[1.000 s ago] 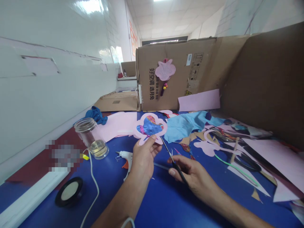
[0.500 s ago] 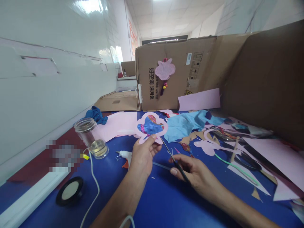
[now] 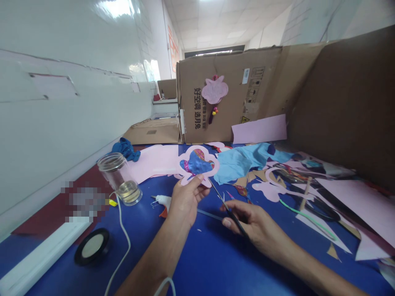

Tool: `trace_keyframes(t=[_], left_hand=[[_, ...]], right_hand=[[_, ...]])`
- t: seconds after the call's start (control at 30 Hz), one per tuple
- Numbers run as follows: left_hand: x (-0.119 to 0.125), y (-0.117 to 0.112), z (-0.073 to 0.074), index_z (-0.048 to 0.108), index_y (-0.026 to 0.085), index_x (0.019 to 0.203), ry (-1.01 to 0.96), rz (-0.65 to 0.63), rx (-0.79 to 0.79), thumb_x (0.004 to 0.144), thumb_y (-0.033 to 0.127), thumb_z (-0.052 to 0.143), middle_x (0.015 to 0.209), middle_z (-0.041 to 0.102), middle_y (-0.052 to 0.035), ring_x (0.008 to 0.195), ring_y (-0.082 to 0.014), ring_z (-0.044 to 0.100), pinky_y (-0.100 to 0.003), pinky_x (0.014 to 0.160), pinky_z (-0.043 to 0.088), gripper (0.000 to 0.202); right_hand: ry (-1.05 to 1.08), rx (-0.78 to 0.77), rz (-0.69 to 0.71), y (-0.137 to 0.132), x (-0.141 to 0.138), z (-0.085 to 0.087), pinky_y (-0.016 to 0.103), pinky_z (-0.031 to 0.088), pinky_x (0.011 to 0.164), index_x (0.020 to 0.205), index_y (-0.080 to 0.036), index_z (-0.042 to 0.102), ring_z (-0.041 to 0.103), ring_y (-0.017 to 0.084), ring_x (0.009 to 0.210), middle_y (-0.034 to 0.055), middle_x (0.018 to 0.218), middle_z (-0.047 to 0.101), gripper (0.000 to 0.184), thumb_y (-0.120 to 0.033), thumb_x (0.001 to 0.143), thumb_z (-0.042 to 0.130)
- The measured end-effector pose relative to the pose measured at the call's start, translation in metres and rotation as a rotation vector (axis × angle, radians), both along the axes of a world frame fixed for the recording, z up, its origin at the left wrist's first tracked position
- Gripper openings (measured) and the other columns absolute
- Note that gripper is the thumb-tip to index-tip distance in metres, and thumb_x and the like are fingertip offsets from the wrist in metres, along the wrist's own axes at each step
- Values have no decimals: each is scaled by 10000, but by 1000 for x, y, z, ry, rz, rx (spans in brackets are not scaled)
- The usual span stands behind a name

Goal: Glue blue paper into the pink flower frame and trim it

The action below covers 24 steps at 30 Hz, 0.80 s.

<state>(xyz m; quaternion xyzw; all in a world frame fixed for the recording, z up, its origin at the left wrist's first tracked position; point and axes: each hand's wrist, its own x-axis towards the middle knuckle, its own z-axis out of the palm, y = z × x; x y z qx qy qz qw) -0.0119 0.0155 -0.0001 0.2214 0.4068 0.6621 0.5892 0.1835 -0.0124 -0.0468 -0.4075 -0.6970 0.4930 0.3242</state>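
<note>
1. Cloth-filled pink cut-out (image 3: pixel 198 165) is held in L hand (image 3: pixel 187 201), thumb on top at its lower edge, fingers beneath; it's seen at approx. 12–1 o'clock of that hand.
2. Scissors (image 3: pixel 228 211) are gripped in R hand (image 3: pixel 248 220); their long axis is laid approx. 11–5 o'clock, tip toward 11. Blade gap can't be made out.
3. Key relation: cut-out is set at 10–11 o'clock of R hand, L hand nearer; scissor tip is placed just beside its edge at approx. 4 o'clock. Whether it's touched can't be told.
4. Cut-out is seen abt. as wide as tall, so no clear long axis.
5. Blue table (image 3: pixel 200 267) is seen below. Round L hand: glue gun (image 3: pixel 163 201) at 9 (partly hidden by the forearm), clear jar (image 3: pixel 121 179) at 10, black disc w/ pale centre (image 3: pixel 92 246) at 8.
6. Round R hand: lt-blue cloth (image 3: pixel 243 161) is spread at 12; pink cut piece (image 3: pixel 268 191) is left at 1–2.
7. Room: cardboard box (image 3: pixel 234 88) is stood at 12, w/ pink ornament (image 3: pixel 215 91) hung on it; white wall (image 3: pixel 77 123) at 10.
</note>
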Motion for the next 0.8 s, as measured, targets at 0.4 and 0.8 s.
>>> trace_keyframes(t=[0.4,0.8], left_hand=[[-1,1,0,696,117,956,-1,-6,-4,738,184,863,791,768,-66,664,-174,729,-262,594,583,283],[-2,0,2,706,134,954,13,-13,2,692,205,900,807,772,-66,668,-170,721,-261,607,580,334]], right_hand=[[6,7,-6,1,0,-2,264,254,583,1041,-232,702,316,139,651,-59,697,374,327,-530,913,739],[-42,55,-43,7,4,-11,262,300,582,1147,-247,730,387,148,649,-51,709,453,360,-500,893,767]])
